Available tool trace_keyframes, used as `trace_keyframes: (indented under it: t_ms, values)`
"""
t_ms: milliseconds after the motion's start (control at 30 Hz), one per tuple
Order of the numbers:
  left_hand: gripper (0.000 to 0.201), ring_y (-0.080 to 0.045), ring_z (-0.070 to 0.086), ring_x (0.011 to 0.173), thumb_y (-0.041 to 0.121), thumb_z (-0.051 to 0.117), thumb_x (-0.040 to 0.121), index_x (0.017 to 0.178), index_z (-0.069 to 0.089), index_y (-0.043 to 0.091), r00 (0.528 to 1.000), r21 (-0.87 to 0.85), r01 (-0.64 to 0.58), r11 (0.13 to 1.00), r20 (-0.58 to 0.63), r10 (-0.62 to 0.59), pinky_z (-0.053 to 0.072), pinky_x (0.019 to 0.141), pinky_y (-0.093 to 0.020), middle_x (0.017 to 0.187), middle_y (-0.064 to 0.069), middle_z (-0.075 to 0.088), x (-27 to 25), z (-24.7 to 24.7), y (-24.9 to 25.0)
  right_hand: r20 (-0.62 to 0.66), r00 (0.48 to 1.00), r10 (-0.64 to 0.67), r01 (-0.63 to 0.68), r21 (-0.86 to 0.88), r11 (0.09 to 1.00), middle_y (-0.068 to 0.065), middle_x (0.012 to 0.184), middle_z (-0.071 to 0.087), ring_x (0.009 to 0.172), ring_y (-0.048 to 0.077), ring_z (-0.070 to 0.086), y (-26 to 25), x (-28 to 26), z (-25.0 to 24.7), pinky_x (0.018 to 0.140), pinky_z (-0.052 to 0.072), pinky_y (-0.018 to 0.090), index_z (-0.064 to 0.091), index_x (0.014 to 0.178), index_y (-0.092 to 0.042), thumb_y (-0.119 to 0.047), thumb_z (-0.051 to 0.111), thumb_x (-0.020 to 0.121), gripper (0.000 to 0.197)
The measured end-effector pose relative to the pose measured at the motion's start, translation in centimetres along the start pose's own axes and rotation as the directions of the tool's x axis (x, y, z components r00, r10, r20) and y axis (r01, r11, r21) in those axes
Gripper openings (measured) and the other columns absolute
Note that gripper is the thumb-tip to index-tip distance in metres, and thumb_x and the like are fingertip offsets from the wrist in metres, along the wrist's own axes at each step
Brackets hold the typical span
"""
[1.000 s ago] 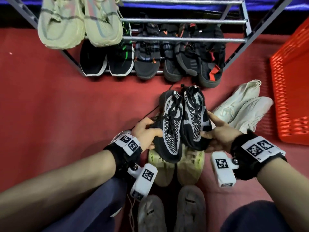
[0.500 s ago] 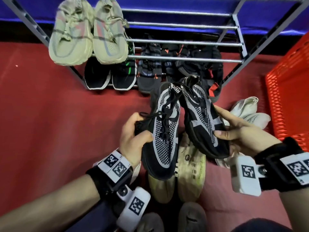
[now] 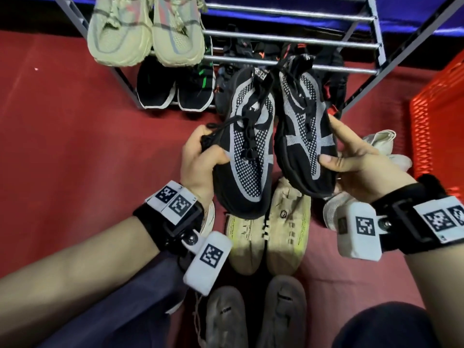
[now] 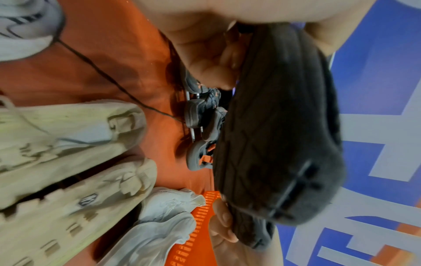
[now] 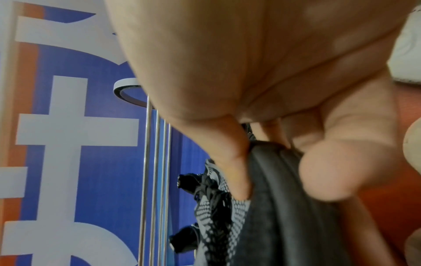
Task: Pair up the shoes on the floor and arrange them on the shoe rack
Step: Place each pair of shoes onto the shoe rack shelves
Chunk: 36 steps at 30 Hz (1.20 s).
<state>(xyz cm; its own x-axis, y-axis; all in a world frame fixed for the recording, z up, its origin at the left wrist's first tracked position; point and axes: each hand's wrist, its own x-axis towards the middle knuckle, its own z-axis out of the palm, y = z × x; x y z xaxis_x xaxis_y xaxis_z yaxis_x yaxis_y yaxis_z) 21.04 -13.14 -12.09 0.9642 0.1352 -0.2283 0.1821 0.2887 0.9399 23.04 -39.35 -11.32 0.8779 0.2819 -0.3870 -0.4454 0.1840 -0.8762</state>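
The left hand (image 3: 200, 159) grips one black mesh shoe (image 3: 247, 151) by its toe end, thumb on top, while the right hand (image 3: 356, 162) pinches its partner, the second black shoe (image 3: 305, 131), the two side by side in the air. Under both grips two beige shoes (image 3: 268, 232) lie on the red floor (image 3: 75, 146). Beyond the heels stands the shoe rack (image 3: 313, 41), pale green sneakers (image 3: 145, 28) on its upper rails, dark pairs below.

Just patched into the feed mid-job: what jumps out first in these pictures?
A pair of black mesh sneakers held up mid-frame: the left hand grips the left sneaker, the right hand grips the right sneaker, toes toward the shoe rack. A beige pair sits on the rack's upper left bars; a cream pair lies on the red floor below.
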Motion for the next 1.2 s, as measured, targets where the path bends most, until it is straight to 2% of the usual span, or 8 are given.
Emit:
trace_keyframes:
  t_ms: [100, 400, 467, 567, 700, 800, 933, 1200]
  values:
    - [0.037, -0.031, 0.05, 0.078, 0.01, 0.058, 0.056, 0.089, 0.052, -0.008, 1.0, -0.059, -0.014, 0.998, 0.012, 0.015, 0.041, 0.073, -0.046, 0.084, -0.019, 0.052, 1.3, 0.8, 0.8, 0.013, 0.996, -0.086, 0.087, -0.043, 0.995, 0.001, 0.139, 0.056, 0.119, 0.039, 0.046, -0.3, 0.8, 0.5, 0.091, 0.024, 0.055, 0.04, 0.144, -0.038, 0.014, 0.054, 0.082, 0.082]
    - [0.018, -0.031, 0.057, 0.077, 0.022, 0.069, 0.059, 0.07, 0.058, 0.014, 0.996, 0.0, 0.035, 0.999, -0.082, -0.034, 0.047, 0.081, -0.041, 0.079, -0.022, 0.055, 10.8, 3.2, 5.2, -0.267, 0.928, -0.261, 0.26, -0.041, 0.965, 0.005, 0.126, 0.066, 0.104, 0.034, 0.063, -4.0, 7.8, 2.5, 0.08, 0.042, 0.06, 0.038, 0.144, -0.036, 0.003, 0.055, 0.086, 0.072]
    - [0.02, -0.029, 0.069, 0.083, 0.027, 0.068, 0.079, 0.094, 0.066, 0.014, 0.983, -0.064, 0.154, 0.986, -0.091, -0.159, 0.057, 0.082, -0.041, 0.088, -0.016, 0.07, 11.9, 3.7, 5.0, -0.469, 0.851, -0.237, 0.268, 0.001, 0.963, 0.004, 0.118, 0.069, 0.082, 0.029, 0.068, -4.2, 9.6, 3.2, 0.067, 0.054, 0.043, 0.044, 0.14, -0.031, -0.004, 0.061, 0.087, 0.062]
    - [0.028, -0.023, 0.072, 0.09, 0.029, 0.056, 0.095, 0.114, 0.065, 0.01, 0.952, -0.243, 0.298, 0.923, -0.001, -0.307, 0.058, 0.08, -0.036, 0.1, -0.01, 0.073, 11.4, 3.7, 3.2, -0.668, 0.741, -0.068, 0.25, 0.181, 0.951, 0.009, 0.096, 0.068, 0.05, 0.016, 0.056, -2.7, 10.8, 3.8, 0.047, 0.048, 0.024, 0.052, 0.127, -0.02, -0.012, 0.067, 0.087, 0.044]
    - [0.049, -0.026, 0.071, 0.091, 0.043, 0.052, 0.094, 0.126, 0.059, 0.007, 0.874, -0.035, 0.479, 0.877, 0.109, -0.473, 0.059, 0.078, -0.037, 0.114, -0.015, 0.07, 9.1, 2.8, 1.1, -0.453, 0.868, 0.205, 0.075, 0.527, 0.847, 0.001, 0.052, 0.06, 0.054, 0.014, 0.058, -2.0, 10.5, 5.0, 0.062, 0.056, 0.026, 0.06, 0.102, -0.016, -0.03, 0.062, 0.091, 0.019]
    - [0.048, -0.022, 0.071, 0.074, 0.049, 0.053, 0.092, 0.118, 0.062, 0.01, 0.814, 0.135, 0.523, 0.842, 0.214, -0.54, 0.059, 0.073, -0.035, 0.097, -0.012, 0.075, 8.5, 3.1, 1.0, -0.354, 0.916, 0.189, -0.007, 0.456, 0.89, 0.008, 0.069, 0.068, 0.054, 0.015, 0.064, -2.6, 10.7, 5.3, 0.055, 0.056, 0.022, 0.064, 0.098, -0.013, -0.028, 0.059, 0.092, 0.016]
    - [0.018, -0.013, 0.061, 0.053, 0.028, 0.058, 0.096, 0.101, 0.058, 0.01, 0.897, 0.088, 0.42, 0.903, 0.11, -0.427, 0.055, 0.053, -0.024, 0.065, -0.006, 0.068, 8.9, 4.4, 1.0, -0.363, 0.917, 0.163, -0.035, 0.334, 0.942, 0.014, 0.071, 0.064, 0.037, 0.008, 0.048, -2.9, 11.0, 4.6, 0.038, 0.043, 0.016, 0.061, 0.089, -0.006, -0.012, 0.052, 0.096, 0.013]
    - [0.011, -0.014, 0.049, 0.051, 0.022, 0.06, 0.095, 0.093, 0.056, 0.012, 0.93, -0.085, 0.367, 0.926, -0.001, -0.368, 0.05, 0.05, -0.025, 0.059, -0.004, 0.055, 12.2, 4.6, 1.9, -0.12, 0.976, 0.184, -0.129, 0.364, 0.922, 0.011, 0.062, 0.056, 0.037, 0.007, 0.032, -3.6, 11.5, 4.1, 0.039, 0.024, 0.014, 0.048, 0.085, -0.006, -0.013, 0.04, 0.101, 0.019]
